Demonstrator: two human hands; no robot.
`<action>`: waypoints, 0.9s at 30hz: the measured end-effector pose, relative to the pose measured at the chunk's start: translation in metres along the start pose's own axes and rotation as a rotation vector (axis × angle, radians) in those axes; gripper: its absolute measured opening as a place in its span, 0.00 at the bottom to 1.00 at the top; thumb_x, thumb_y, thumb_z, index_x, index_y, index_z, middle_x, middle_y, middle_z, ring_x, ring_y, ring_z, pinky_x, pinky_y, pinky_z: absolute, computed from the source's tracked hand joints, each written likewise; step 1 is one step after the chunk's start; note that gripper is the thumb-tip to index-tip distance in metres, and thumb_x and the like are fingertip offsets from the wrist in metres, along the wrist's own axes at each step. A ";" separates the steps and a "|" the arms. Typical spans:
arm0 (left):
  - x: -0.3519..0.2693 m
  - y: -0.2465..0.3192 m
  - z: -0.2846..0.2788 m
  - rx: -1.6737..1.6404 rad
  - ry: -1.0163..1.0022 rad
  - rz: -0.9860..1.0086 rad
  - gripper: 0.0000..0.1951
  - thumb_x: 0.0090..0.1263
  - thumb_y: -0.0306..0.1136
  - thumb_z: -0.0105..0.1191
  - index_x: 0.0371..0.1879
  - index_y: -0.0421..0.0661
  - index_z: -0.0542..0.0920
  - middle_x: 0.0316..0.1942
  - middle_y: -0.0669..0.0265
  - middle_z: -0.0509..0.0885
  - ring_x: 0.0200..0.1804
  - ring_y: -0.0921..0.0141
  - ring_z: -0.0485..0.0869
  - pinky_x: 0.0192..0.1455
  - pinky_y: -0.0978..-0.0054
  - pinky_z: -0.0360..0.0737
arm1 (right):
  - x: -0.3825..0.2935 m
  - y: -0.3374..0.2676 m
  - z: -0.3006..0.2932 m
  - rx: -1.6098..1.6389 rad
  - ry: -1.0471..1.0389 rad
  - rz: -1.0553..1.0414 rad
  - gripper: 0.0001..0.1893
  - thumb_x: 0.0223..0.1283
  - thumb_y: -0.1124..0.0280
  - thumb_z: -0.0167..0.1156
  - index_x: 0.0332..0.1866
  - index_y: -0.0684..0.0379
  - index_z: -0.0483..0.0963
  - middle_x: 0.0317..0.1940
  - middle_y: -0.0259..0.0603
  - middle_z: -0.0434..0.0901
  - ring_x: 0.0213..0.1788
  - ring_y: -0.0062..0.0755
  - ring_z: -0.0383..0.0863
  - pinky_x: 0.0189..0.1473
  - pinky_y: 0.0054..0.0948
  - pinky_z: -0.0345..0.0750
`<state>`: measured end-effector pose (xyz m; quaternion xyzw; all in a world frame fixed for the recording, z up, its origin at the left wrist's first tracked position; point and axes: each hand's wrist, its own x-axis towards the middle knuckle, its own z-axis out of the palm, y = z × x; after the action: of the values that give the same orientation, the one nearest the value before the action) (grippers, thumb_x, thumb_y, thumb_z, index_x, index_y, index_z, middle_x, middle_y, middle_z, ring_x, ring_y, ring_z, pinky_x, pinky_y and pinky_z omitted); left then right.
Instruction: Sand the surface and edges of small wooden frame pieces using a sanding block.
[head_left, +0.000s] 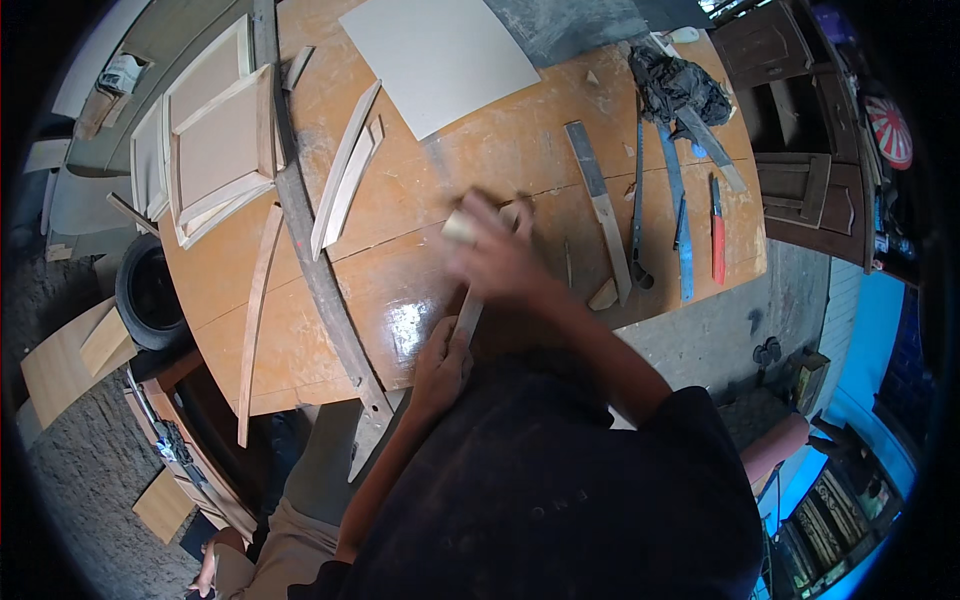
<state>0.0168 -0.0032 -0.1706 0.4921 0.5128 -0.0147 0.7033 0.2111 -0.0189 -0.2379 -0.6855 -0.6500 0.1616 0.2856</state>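
Observation:
My left hand (439, 367) grips the near end of a narrow wooden strip (470, 313) close to my body, over the near part of the wooden worktable (315, 330). Above the strip's far part, my right hand (495, 259) is blurred by motion. Its fingers are closed on a pale, roll-like or folded piece (459, 227), too blurred to name more exactly. My right hand and forearm hide the far end of the strip. Left of the hands lie two pale wooden strips (346, 169), side by side.
Wooden frame panels (221, 142) stack at the left beside a long dark board (307, 225). A white sheet (442, 60) lies at the back. To the right are a half-dark wooden strip (598, 202), a hacksaw blade (637, 202), a red-handled knife (718, 240) and crumpled black plastic (675, 86).

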 end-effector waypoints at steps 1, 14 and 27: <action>0.000 0.002 0.000 0.000 0.000 -0.003 0.13 0.82 0.37 0.45 0.51 0.40 0.76 0.24 0.72 0.73 0.22 0.80 0.70 0.25 0.79 0.66 | 0.008 0.014 0.001 -0.104 0.128 0.060 0.24 0.72 0.57 0.51 0.73 0.37 0.68 0.69 0.46 0.69 0.78 0.44 0.59 0.69 0.76 0.45; 0.006 -0.006 0.002 -0.136 -0.019 -0.025 0.13 0.82 0.37 0.45 0.52 0.40 0.77 0.25 0.75 0.72 0.23 0.83 0.68 0.24 0.81 0.65 | 0.003 0.016 0.007 -0.034 0.129 0.127 0.25 0.70 0.63 0.53 0.70 0.56 0.69 0.70 0.44 0.71 0.75 0.32 0.67 0.73 0.67 0.41; 0.017 -0.022 -0.002 -0.125 -0.001 0.007 0.14 0.81 0.37 0.46 0.55 0.41 0.77 0.24 0.73 0.72 0.22 0.82 0.68 0.24 0.81 0.64 | -0.023 -0.005 0.029 -0.024 0.110 -0.045 0.18 0.67 0.66 0.57 0.62 0.48 0.76 0.68 0.38 0.75 0.75 0.36 0.68 0.74 0.64 0.43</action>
<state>0.0116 -0.0047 -0.1982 0.4491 0.5107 0.0195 0.7329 0.1879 -0.0365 -0.2608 -0.6819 -0.6504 0.1096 0.3162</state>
